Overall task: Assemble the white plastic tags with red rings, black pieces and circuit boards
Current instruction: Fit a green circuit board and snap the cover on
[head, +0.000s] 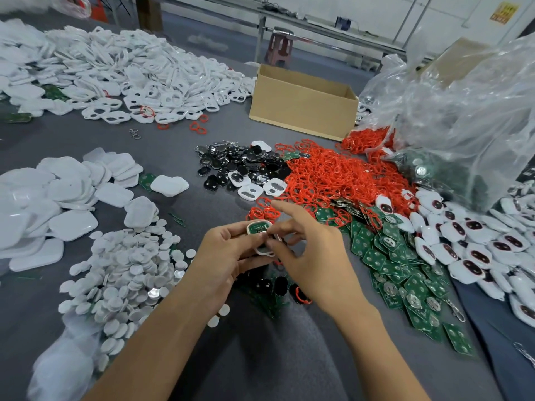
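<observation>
1. Above the middle of the worktop [179, 134], toward its near edge, the left hand [225, 253] grips a white tag [258, 228], fingers curled round it. A green board shows inside the tag's rim.
2. The right hand [312, 256] pinches the tag's right edge between thumb and a lower finger, its forefinger raised clear. A second white shell [265, 250] sits just below, between both hands.
3. The step in hand looks to be seating the board; whether it already lies flat is unclear, since fingertips cover one side.
4. To do it well, keep the tag level in the left hand. Press the board down evenly at its corners until flush with the rim, with no tilt, before closing with the shell.
5. Supplies lie within reach: rings [333, 175] heaped toward the far right, loose boards [405, 270] along the right edge, black pieces [231, 166] just beyond the hands.
</observation>
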The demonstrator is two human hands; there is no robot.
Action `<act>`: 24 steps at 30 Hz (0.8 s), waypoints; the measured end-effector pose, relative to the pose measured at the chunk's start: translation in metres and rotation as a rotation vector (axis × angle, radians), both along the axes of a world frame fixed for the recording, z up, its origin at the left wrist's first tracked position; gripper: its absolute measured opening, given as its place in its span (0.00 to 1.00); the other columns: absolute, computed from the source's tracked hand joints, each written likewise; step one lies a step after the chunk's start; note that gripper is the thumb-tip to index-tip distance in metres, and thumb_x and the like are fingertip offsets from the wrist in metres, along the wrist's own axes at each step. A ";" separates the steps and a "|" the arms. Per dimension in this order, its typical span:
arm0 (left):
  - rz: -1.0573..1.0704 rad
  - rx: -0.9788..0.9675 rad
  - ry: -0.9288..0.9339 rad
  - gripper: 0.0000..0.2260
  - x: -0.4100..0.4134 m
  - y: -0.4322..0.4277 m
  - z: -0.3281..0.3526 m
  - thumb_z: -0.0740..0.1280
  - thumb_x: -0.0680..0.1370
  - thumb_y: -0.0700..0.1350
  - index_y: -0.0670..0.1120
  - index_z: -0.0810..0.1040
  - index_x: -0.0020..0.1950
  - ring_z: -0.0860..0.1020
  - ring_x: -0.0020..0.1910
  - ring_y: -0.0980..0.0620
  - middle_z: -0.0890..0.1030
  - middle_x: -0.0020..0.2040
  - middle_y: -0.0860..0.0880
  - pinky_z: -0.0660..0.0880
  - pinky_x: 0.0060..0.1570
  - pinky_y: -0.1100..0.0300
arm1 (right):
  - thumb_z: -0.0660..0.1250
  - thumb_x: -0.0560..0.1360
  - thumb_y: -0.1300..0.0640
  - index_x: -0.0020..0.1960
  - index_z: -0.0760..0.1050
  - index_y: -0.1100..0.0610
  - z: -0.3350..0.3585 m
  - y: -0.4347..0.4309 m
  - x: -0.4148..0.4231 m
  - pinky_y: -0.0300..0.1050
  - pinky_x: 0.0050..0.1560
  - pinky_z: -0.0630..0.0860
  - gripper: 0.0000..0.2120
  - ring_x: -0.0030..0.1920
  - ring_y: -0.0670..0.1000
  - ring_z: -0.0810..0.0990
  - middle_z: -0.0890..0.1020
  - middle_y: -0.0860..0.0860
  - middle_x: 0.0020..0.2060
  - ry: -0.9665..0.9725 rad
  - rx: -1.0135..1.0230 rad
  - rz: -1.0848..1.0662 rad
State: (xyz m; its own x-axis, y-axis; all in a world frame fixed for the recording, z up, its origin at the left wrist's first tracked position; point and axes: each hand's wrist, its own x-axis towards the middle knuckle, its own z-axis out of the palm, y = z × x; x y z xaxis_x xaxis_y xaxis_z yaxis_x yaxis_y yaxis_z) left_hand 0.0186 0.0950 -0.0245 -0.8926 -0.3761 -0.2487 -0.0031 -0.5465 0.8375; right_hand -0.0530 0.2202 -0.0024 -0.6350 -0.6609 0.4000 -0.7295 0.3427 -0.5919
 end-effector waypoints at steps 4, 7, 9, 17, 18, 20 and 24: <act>0.091 0.009 -0.020 0.07 -0.001 -0.003 0.000 0.68 0.73 0.32 0.38 0.83 0.48 0.83 0.38 0.50 0.85 0.41 0.42 0.82 0.38 0.60 | 0.72 0.72 0.63 0.58 0.78 0.54 0.001 -0.012 -0.014 0.32 0.44 0.75 0.16 0.39 0.41 0.81 0.83 0.40 0.41 -0.022 -0.126 0.003; 0.179 0.027 -0.040 0.07 -0.002 -0.006 -0.001 0.66 0.75 0.30 0.37 0.83 0.48 0.84 0.37 0.50 0.85 0.40 0.41 0.81 0.36 0.61 | 0.70 0.73 0.64 0.56 0.79 0.56 0.000 -0.035 -0.043 0.42 0.49 0.78 0.13 0.43 0.45 0.82 0.84 0.46 0.43 0.021 -0.067 -0.112; 0.213 0.007 -0.056 0.07 -0.002 -0.007 -0.001 0.66 0.76 0.31 0.38 0.83 0.48 0.84 0.38 0.50 0.85 0.40 0.41 0.81 0.36 0.62 | 0.70 0.73 0.62 0.60 0.78 0.58 -0.006 -0.053 -0.061 0.48 0.56 0.76 0.15 0.52 0.51 0.81 0.84 0.52 0.51 0.041 0.128 -0.123; 0.221 0.002 -0.067 0.07 -0.001 -0.008 -0.003 0.66 0.77 0.32 0.39 0.83 0.48 0.85 0.40 0.50 0.86 0.42 0.41 0.81 0.37 0.62 | 0.67 0.75 0.60 0.61 0.77 0.58 -0.022 -0.062 -0.076 0.41 0.59 0.67 0.14 0.60 0.53 0.74 0.81 0.52 0.57 0.042 0.244 -0.101; 0.219 0.011 -0.068 0.07 -0.001 -0.008 -0.003 0.66 0.76 0.32 0.39 0.83 0.47 0.85 0.39 0.50 0.86 0.41 0.41 0.81 0.36 0.63 | 0.67 0.75 0.60 0.60 0.77 0.57 -0.022 -0.053 -0.074 0.38 0.58 0.65 0.13 0.60 0.53 0.74 0.81 0.52 0.57 0.066 0.230 -0.099; 0.214 0.022 -0.071 0.07 -0.002 -0.006 -0.002 0.66 0.76 0.31 0.39 0.83 0.46 0.84 0.37 0.50 0.85 0.40 0.41 0.80 0.35 0.63 | 0.67 0.75 0.62 0.59 0.79 0.57 -0.017 -0.029 -0.078 0.35 0.56 0.61 0.13 0.59 0.53 0.74 0.82 0.51 0.56 0.124 0.226 -0.140; 0.201 0.035 -0.064 0.07 -0.002 -0.002 -0.001 0.66 0.76 0.31 0.39 0.83 0.46 0.84 0.36 0.50 0.85 0.39 0.41 0.81 0.34 0.62 | 0.65 0.71 0.68 0.55 0.82 0.58 0.002 0.043 -0.104 0.42 0.57 0.71 0.15 0.49 0.53 0.80 0.84 0.54 0.51 0.202 0.215 -0.434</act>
State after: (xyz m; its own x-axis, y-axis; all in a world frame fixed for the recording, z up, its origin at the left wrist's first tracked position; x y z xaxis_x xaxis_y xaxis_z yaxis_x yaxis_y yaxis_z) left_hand 0.0170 0.0927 -0.0254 -0.7825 -0.5350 -0.3187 0.0561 -0.5703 0.8195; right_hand -0.1570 0.2628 -0.0005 -0.7932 -0.4344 0.4268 -0.5852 0.7374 -0.3372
